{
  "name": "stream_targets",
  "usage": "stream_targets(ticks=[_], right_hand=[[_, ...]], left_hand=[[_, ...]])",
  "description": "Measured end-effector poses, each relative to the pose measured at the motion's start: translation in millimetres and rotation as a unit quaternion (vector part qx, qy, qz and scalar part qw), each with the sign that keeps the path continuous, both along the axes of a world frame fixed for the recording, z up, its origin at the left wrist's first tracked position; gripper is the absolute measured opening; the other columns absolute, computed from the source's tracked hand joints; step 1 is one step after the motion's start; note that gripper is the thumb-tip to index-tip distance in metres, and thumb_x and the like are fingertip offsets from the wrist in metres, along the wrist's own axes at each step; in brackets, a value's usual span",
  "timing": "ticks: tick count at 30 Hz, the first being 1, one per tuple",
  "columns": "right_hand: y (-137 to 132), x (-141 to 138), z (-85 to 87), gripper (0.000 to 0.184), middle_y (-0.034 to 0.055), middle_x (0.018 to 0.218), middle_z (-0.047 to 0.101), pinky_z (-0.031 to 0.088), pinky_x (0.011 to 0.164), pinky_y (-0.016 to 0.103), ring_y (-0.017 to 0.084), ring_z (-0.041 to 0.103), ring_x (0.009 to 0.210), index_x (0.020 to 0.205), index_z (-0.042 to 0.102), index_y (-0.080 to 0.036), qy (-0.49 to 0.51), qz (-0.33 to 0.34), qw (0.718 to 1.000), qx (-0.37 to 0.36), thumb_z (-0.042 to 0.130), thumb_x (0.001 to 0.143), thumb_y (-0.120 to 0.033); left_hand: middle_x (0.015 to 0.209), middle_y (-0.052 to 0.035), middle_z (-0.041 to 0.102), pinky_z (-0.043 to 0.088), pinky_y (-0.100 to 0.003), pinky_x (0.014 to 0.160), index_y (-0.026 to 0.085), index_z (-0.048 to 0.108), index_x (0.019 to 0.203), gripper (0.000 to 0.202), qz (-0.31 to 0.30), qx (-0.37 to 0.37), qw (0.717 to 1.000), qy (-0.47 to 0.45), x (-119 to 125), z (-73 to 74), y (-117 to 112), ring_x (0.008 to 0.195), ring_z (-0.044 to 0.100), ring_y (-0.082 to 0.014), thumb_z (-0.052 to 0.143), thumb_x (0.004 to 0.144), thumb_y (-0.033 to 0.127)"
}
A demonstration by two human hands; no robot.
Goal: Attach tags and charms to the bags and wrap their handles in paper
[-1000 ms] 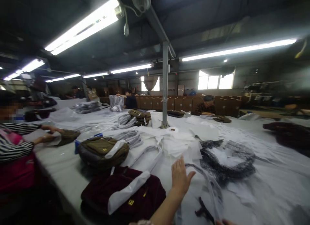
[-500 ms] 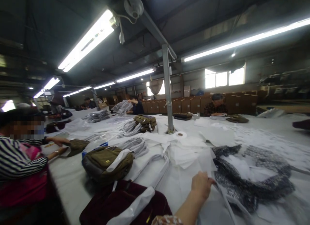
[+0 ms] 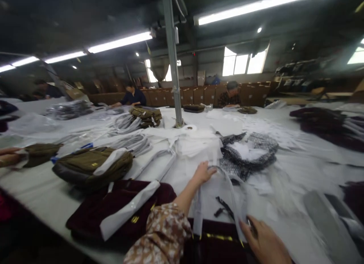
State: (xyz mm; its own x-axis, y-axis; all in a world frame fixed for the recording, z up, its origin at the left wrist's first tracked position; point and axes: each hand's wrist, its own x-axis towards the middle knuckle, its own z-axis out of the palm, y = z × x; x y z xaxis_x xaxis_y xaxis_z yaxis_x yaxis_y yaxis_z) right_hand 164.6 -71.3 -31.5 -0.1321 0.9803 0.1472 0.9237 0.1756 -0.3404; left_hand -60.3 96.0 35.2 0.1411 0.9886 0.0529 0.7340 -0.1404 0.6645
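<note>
My left hand (image 3: pixel 203 173), in a brown floral sleeve, is closed on the top of a plastic-wrapped bag strap (image 3: pixel 231 188). That strap loops up from a maroon bag (image 3: pixel 218 247) with yellow trim at the bottom edge. My right hand (image 3: pixel 264 233) is beside the strap's lower right end, curled round a small dark metal tool (image 3: pixel 252 228) whose kind I cannot make out. A black strap end with a buckle (image 3: pixel 224 209) lies between the hands. Another maroon bag (image 3: pixel 113 203), with a white-wrapped strap across it, lies to the left.
An olive bag (image 3: pixel 93 165) lies left, near a co-worker's hand (image 3: pixel 10 156). A metal post (image 3: pixel 173 63) rises from the table. A black-and-white speckled cloth ring (image 3: pixel 250 154) holds white scraps. More maroon bags (image 3: pixel 327 127) lie right, and brown cartons (image 3: pixel 196 95) line the back.
The view has swung right and down. My right hand and the maroon bag at the bottom have come into view. My left hand still grips the strap, now raised in a loop.
</note>
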Motion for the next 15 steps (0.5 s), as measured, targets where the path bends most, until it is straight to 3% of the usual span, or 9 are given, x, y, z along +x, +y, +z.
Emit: stream_targets(ticks=[3,5,7,10,11,13,15], right_hand=[[1,-2,6.0,0.041,0.0106,0.091,0.065,0.045,0.075,0.038,0.029,0.061,0.086,0.108,0.059,-0.024,-0.025,-0.047,0.998,-0.032,0.038,0.084,-0.050],[1,-4,9.4,0.048,0.0106,0.088,0.064,0.044,0.074,0.038,0.029,0.061,0.085,0.109,0.057,-0.021,-0.029,-0.066,0.996,-0.056,0.032,0.086,-0.055],[0,-6,12.5,0.052,0.0106,0.090,0.063,0.044,0.074,0.039,0.030,0.060,0.087,0.110,0.056,-0.020,-0.028,-0.068,0.995,-0.071,0.029,0.086,-0.058],[0,-7,16.6,0.054,0.0110,0.094,0.062,0.043,0.073,0.039,0.030,0.060,0.089,0.110,0.056,-0.020,-0.028,-0.067,0.994,-0.077,0.028,0.086,-0.060],[-1,-8,17.8,0.054,0.0112,0.094,0.062,0.043,0.073,0.038,0.030,0.060,0.089,0.110,0.056,-0.020,-0.029,-0.068,0.994,-0.077,0.029,0.086,-0.060],[-2,-9,20.2,0.053,0.0115,0.094,0.063,0.043,0.073,0.037,0.030,0.060,0.089,0.109,0.057,-0.020,-0.031,-0.071,0.994,-0.076,0.029,0.086,-0.059],[-4,-11,23.0,0.052,0.0117,0.094,0.064,0.042,0.072,0.036,0.028,0.061,0.089,0.107,0.059,-0.020,-0.029,-0.071,0.995,-0.070,0.029,0.087,-0.057]], left_hand=[[0.117,-0.0115,0.059,0.039,-0.032,0.094,0.014,0.052,0.116,0.045,-0.014,0.007,0.997,-0.073,-34,21.9,-35,0.108,0.053,-0.0222,0.048,0.082,0.043],[0.115,-0.0069,0.061,0.041,-0.027,0.092,0.018,0.053,0.115,0.041,-0.009,0.020,0.993,-0.114,-64,33.7,-81,0.106,0.055,-0.0175,0.040,0.086,0.045],[0.106,-0.0073,0.065,0.045,-0.029,0.086,0.017,0.053,0.114,0.043,0.027,0.028,0.989,-0.145,-91,35.8,-140,0.099,0.059,-0.0181,0.034,0.088,0.046],[0.088,-0.0068,0.068,0.049,-0.032,0.077,0.015,0.058,0.102,0.044,0.197,-0.004,0.947,-0.254,-115,15.2,-227,0.084,0.063,-0.0207,0.042,0.082,0.052],[0.090,-0.0070,0.067,0.049,-0.032,0.080,0.015,0.058,0.100,0.045,0.244,-0.010,0.933,-0.265,-117,4.4,-250,0.087,0.063,-0.0214,0.044,0.081,0.053],[0.094,-0.0069,0.066,0.048,-0.035,0.082,0.017,0.056,0.105,0.047,0.302,-0.029,0.920,-0.249,-114,-17.1,-281,0.090,0.062,-0.0231,0.046,0.079,0.055],[0.102,-0.0087,0.062,0.045,-0.039,0.087,0.017,0.053,0.111,0.052,0.320,-0.011,0.927,-0.197,-107,-34.3,-294,0.097,0.059,-0.0253,0.049,0.076,0.055]])
